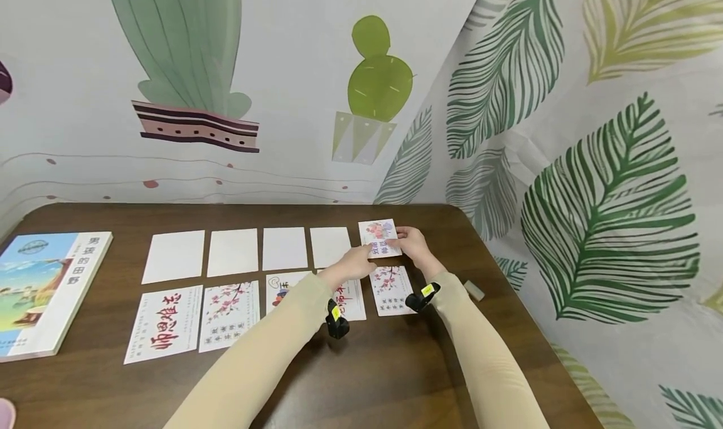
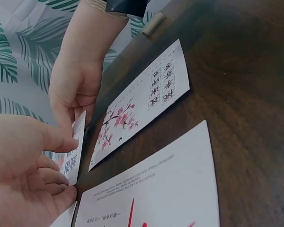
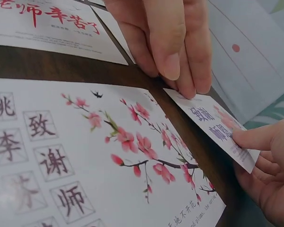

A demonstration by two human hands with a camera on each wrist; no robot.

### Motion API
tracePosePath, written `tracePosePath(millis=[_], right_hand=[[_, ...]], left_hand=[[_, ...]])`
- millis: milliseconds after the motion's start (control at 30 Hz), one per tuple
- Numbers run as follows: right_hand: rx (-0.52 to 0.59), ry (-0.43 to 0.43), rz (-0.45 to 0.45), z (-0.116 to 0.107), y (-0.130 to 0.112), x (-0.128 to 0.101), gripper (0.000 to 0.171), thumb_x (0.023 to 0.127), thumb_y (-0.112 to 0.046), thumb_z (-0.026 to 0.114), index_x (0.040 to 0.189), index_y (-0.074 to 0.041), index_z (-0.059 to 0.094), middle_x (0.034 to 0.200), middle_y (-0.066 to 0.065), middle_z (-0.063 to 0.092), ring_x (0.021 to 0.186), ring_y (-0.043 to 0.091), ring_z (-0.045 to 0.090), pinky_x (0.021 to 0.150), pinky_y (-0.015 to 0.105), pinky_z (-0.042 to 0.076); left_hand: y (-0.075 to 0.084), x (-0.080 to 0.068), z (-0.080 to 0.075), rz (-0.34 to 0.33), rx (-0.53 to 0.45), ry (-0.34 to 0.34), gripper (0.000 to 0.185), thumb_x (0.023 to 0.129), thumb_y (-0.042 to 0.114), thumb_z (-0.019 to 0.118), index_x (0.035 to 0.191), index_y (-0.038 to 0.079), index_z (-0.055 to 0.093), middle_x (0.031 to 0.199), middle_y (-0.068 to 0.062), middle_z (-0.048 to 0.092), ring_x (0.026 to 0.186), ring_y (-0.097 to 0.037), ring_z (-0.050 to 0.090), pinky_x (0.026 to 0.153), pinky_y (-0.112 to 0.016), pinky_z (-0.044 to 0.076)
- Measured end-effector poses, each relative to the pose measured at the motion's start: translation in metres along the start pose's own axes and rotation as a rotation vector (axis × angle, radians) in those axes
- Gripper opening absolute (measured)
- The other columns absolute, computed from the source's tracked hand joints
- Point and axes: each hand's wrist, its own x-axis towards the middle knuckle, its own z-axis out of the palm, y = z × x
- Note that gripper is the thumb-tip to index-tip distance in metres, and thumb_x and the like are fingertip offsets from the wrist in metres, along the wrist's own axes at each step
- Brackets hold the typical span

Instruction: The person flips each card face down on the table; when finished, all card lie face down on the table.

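While a thick blue-and-white paperback book [image 1: 51,291] lies far left, blank white paper cards [image 1: 172,256] line the brown wooden tabletop [image 1: 384,366] behind red-lettered and blossom-printed cards [image 1: 164,325]; now the left hand [image 1: 353,264], fingers loosely extended, touches the near-left edge of the white card with flowers and purple lettering [image 1: 380,236]. It's at the back row's right end, probably light, stiffish, easily creased: best taken by the edges, where the right hand [image 1: 415,247] pinches it, thumb on top.

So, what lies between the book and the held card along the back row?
Four blank white cards, then the left hand at the edge of the held card; the head view shows this.
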Motion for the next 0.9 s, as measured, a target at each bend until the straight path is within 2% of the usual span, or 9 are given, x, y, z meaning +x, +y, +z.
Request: tracePosePath(millis=[267, 367, 467, 633, 667, 700, 800, 900], right_hand=[[0.023, 0.001, -0.009, 0.0, 0.001, -0.003, 0.052, 0.089, -0.009, 0.068, 0.136, 0.007, 0.05, 0.123, 0.025, 0.062, 0.096, 0.024, 0.063, 0.081, 0.027, 0.053], [0.016, 0.017, -0.01, -0.001, 0.0, -0.004, 0.052, 0.09, -0.01, 0.068, 0.136, 0.006, 0.051, 0.12, 0.024, 0.063, 0.095, 0.023, 0.063, 0.079, 0.027, 0.052], [0.034, 0.026, -0.009, -0.001, -0.001, -0.006, 0.051, 0.09, -0.01, 0.068, 0.136, 0.005, 0.051, 0.119, 0.023, 0.063, 0.094, 0.022, 0.062, 0.079, 0.026, 0.052], [0.079, 0.031, -0.032, -0.001, -0.005, -0.01, 0.049, 0.09, -0.01, 0.068, 0.134, 0.005, 0.052, 0.12, 0.023, 0.064, 0.092, 0.019, 0.063, 0.079, 0.024, 0.051], [0.086, 0.035, -0.04, -0.001, -0.006, -0.01, 0.048, 0.09, -0.01, 0.068, 0.134, 0.005, 0.052, 0.119, 0.023, 0.064, 0.091, 0.018, 0.063, 0.078, 0.024, 0.051], [0.086, 0.043, -0.05, 0.0, -0.007, -0.011, 0.047, 0.09, -0.01, 0.068, 0.133, 0.005, 0.053, 0.118, 0.023, 0.065, 0.089, 0.017, 0.063, 0.077, 0.023, 0.051], [0.083, 0.081, -0.08, 0.001, -0.012, -0.016, 0.043, 0.089, -0.01, 0.069, 0.127, 0.004, 0.057, 0.113, 0.022, 0.067, 0.083, 0.013, 0.062, 0.074, 0.02, 0.049], [0.06, 0.145, -0.132, 0.004, -0.02, -0.023, 0.039, 0.087, -0.008, 0.071, 0.122, 0.005, 0.061, 0.108, 0.023, 0.069, 0.079, 0.011, 0.062, 0.069, 0.017, 0.048]], left_hand=[[0.0, 0.0, -0.001, -0.004, -0.013, -0.002, 0.06, 0.099, 0.014, 0.051, 0.151, -0.006, 0.028, 0.155, -0.023, 0.033, 0.145, -0.036, 0.031, 0.119, -0.043, 0.028], [-0.002, 0.0, -0.002, 0.012, -0.019, 0.005, 0.06, 0.098, 0.013, 0.053, 0.149, -0.007, 0.03, 0.153, -0.024, 0.037, 0.142, -0.036, 0.036, 0.117, -0.044, 0.031], [-0.004, -0.001, -0.005, 0.038, -0.02, 0.043, 0.058, 0.096, 0.011, 0.054, 0.146, -0.011, 0.034, 0.149, -0.026, 0.041, 0.131, -0.038, 0.049, 0.113, -0.044, 0.037], [-0.007, -0.001, -0.01, 0.067, -0.001, 0.109, 0.054, 0.094, 0.008, 0.055, 0.142, -0.012, 0.04, 0.148, -0.026, 0.043, 0.131, -0.038, 0.048, 0.114, -0.043, 0.036], [-0.008, -0.001, -0.011, 0.071, 0.008, 0.116, 0.053, 0.094, 0.008, 0.054, 0.141, -0.012, 0.041, 0.147, -0.026, 0.044, 0.138, -0.038, 0.041, 0.116, -0.043, 0.034], [-0.008, -0.001, -0.012, 0.074, 0.011, 0.124, 0.053, 0.094, 0.008, 0.054, 0.141, -0.011, 0.042, 0.147, -0.025, 0.044, 0.138, -0.037, 0.041, 0.116, -0.043, 0.034], [-0.006, -0.001, -0.014, 0.084, 0.005, 0.167, 0.05, 0.094, 0.006, 0.054, 0.14, -0.01, 0.044, 0.143, -0.025, 0.049, 0.135, -0.036, 0.045, 0.113, -0.044, 0.038], [-0.003, -0.001, -0.016, 0.084, -0.046, 0.24, 0.045, 0.095, 0.005, 0.055, 0.137, -0.007, 0.049, 0.138, -0.022, 0.056, 0.128, -0.034, 0.053, 0.107, -0.043, 0.044]])
